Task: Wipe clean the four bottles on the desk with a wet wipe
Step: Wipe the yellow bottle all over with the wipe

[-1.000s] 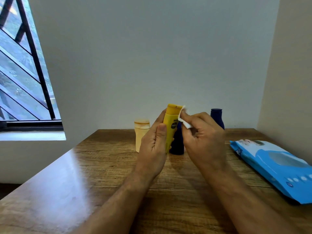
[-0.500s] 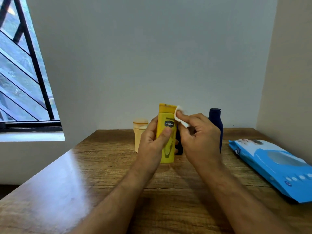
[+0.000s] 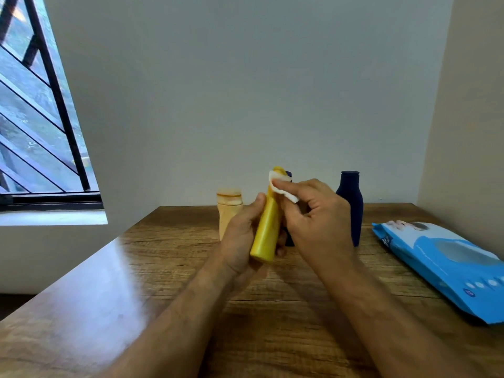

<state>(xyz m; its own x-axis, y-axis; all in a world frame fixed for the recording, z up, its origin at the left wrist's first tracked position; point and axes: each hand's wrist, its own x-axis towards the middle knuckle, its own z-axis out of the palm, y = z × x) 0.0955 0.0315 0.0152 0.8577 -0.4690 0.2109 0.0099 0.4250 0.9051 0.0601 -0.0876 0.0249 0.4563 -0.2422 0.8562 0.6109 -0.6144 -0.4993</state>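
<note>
Left hand (image 3: 240, 236) gripping yellow bottle (image 3: 266, 227) above desk (image 3: 169, 268), tilted; label turned away, unreadable. Right hand (image 3: 316, 222) pinching white wipe (image 3: 283, 186) against its cap. Behind: navy bottle (image 3: 350, 205) upright; second dark bottle (image 3: 288, 174) mostly hidden; tan bottle (image 3: 229, 205) partly covered. Blue pack (image 3: 447, 266) cut off right, lettering illegible

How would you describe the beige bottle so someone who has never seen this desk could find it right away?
Start at the wooden desk and look to its far edge by the wall, where bottles stand in a row. The beige bottle is leftmost, just left of the left hand that grips the yellow bottle. It is short, pale tan with a wide cap, unlike the tall dark blue bottle on the right.
</note>
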